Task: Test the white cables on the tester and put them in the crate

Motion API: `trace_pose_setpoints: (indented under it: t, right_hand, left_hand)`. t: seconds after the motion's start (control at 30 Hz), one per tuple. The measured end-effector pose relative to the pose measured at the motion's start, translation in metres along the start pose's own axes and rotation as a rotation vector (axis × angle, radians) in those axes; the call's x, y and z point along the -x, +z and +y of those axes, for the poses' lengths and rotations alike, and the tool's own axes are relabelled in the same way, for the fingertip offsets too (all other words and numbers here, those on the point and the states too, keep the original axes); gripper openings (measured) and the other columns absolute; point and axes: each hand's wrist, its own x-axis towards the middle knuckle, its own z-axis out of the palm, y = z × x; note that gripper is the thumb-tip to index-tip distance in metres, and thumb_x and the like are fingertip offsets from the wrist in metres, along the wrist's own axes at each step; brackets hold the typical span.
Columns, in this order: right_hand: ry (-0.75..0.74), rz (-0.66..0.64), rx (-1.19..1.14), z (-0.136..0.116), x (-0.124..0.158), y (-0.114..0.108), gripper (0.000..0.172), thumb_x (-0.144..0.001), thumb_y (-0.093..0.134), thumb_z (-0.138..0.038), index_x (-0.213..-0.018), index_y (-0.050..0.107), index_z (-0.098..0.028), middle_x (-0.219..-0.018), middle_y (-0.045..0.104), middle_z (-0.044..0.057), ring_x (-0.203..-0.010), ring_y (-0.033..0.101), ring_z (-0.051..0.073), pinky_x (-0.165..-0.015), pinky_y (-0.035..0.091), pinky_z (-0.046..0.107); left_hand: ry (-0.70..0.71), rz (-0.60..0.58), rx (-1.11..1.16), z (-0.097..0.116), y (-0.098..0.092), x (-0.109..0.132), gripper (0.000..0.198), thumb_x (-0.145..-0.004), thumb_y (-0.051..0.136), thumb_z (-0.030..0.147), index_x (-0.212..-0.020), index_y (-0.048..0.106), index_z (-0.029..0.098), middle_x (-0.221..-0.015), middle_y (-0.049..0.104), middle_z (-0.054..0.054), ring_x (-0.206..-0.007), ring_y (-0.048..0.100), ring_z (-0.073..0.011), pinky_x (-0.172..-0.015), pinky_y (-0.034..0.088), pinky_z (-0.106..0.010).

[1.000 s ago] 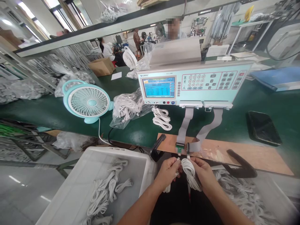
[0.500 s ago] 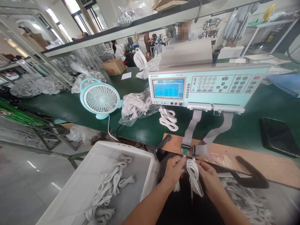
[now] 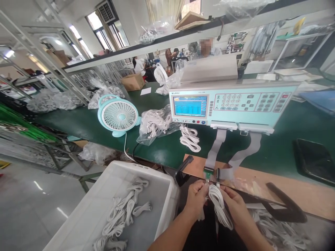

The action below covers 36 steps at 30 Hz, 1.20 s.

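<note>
A coiled white cable (image 3: 219, 205) hangs between my hands, just below a small green circuit board (image 3: 208, 172) at the board's front edge. My left hand (image 3: 195, 197) is closed in a pinch on a cable end at the green board's socket. The fingers of my right hand (image 3: 234, 200) are closed on the other side, at the cable's end near a black connector (image 3: 218, 174). Grey ribbon cables (image 3: 216, 148) run from these up to the light-blue tester (image 3: 232, 104), whose screen (image 3: 190, 105) is lit. The plug tips are partly hidden by my fingers.
A white bin (image 3: 115, 170) with several coiled cables stands at left. On the green table are a blue fan (image 3: 120, 116), bagged cables (image 3: 153, 123), a loose coil (image 3: 190, 138) and a black phone (image 3: 318, 158). A black clamp (image 3: 285, 205) crosses the wooden board (image 3: 311, 195). A person sits behind the tester.
The view has tilted up slightly, so everything sits a little lower. Both hands stay at the connectors, and the coil's lower end has swung slightly right.
</note>
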Motion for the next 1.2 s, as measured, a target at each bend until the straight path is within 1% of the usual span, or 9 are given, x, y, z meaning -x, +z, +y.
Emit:
trace_pose_setpoints:
  t: [0.13,0.27,0.37,0.53,0.6,0.7,0.8,0.93,1.2]
  right_hand:
    - [-0.008,-0.020,0.011,-0.001,0.000,-0.001,0.030,-0.067,0.079,-0.044,-0.083,0.073,-0.020,-0.070,0.070,0.003,-0.064,0.063,0.020,-0.061,0.049,0.027]
    - [0.017,-0.020,0.009,-0.001,0.000,-0.002,0.032,-0.067,0.079,-0.045,-0.085,0.073,-0.019,-0.071,0.070,0.003,-0.062,0.063,0.021,-0.055,0.048,0.026]
    - [0.025,-0.013,0.013,0.003,-0.002,-0.005,0.033,-0.064,0.081,-0.043,-0.085,0.073,-0.019,-0.068,0.069,0.004,-0.061,0.063,0.021,-0.051,0.046,0.026]
    - [-0.020,0.022,0.028,0.014,-0.008,-0.011,0.033,-0.062,0.082,-0.042,-0.082,0.072,-0.017,-0.069,0.069,0.003,-0.066,0.062,0.022,-0.061,0.049,0.027]
    - [-0.022,0.025,0.030,0.016,-0.010,-0.011,0.036,-0.061,0.082,-0.045,-0.082,0.071,-0.017,-0.070,0.069,0.003,-0.067,0.062,0.022,-0.061,0.049,0.027]
    - [-0.024,0.028,0.009,0.012,-0.010,-0.006,0.042,-0.058,0.081,-0.051,-0.079,0.070,-0.016,-0.069,0.069,0.003,-0.068,0.062,0.023,-0.058,0.049,0.027]
    - [-0.035,0.048,0.002,0.006,-0.007,0.000,0.046,-0.053,0.082,-0.055,-0.073,0.069,-0.016,-0.066,0.068,0.003,-0.067,0.063,0.024,-0.055,0.048,0.025]
    - [-0.049,0.054,0.004,0.001,-0.003,0.004,0.046,-0.048,0.084,-0.055,-0.070,0.069,-0.017,-0.065,0.067,0.003,-0.069,0.063,0.024,-0.056,0.048,0.024]
    - [-0.088,0.061,0.044,-0.005,-0.001,0.007,0.045,-0.049,0.083,-0.056,-0.067,0.070,-0.017,-0.062,0.066,0.004,-0.067,0.063,0.025,-0.060,0.050,0.028]
  left_hand:
    - [-0.059,0.030,0.109,-0.001,0.004,0.001,0.048,-0.072,0.065,0.055,-0.051,0.050,0.014,-0.061,0.042,0.002,-0.050,0.038,-0.0069,-0.041,0.029,-0.019]
    - [-0.151,0.085,0.251,-0.002,0.012,0.004,0.046,-0.067,0.067,0.059,-0.063,0.057,0.014,-0.057,0.042,0.004,-0.047,0.036,-0.0070,-0.041,0.029,-0.020]
    - [-0.129,0.098,0.221,-0.002,0.016,0.006,0.051,-0.067,0.065,0.064,-0.063,0.056,0.014,-0.056,0.043,0.003,-0.046,0.035,-0.0074,-0.043,0.029,-0.021]
    - [-0.083,0.138,0.146,-0.001,0.017,0.004,0.060,-0.060,0.065,0.072,-0.052,0.045,0.016,-0.052,0.034,0.004,-0.051,0.030,-0.0078,-0.048,0.026,-0.022]
    - [-0.069,0.127,0.136,-0.001,0.015,0.002,0.059,-0.063,0.064,0.070,-0.052,0.043,0.017,-0.052,0.034,0.005,-0.051,0.030,-0.0080,-0.049,0.025,-0.022]
    - [-0.052,0.087,0.129,-0.003,0.013,-0.003,0.053,-0.068,0.063,0.065,-0.056,0.046,0.017,-0.053,0.037,0.004,-0.050,0.031,-0.0085,-0.048,0.024,-0.022]
    - [-0.043,0.079,0.113,-0.005,0.012,-0.009,0.050,-0.067,0.065,0.061,-0.054,0.047,0.016,-0.050,0.037,0.004,-0.049,0.031,-0.0084,-0.047,0.023,-0.022]
    - [-0.032,0.091,0.108,-0.006,0.012,-0.012,0.049,-0.066,0.067,0.059,-0.053,0.048,0.016,-0.051,0.038,0.004,-0.052,0.032,-0.0091,-0.051,0.025,-0.023]
    - [-0.022,0.114,0.119,-0.008,0.014,-0.012,0.047,-0.069,0.066,0.055,-0.051,0.046,0.016,-0.052,0.036,0.004,-0.056,0.034,-0.0105,-0.054,0.028,-0.023]
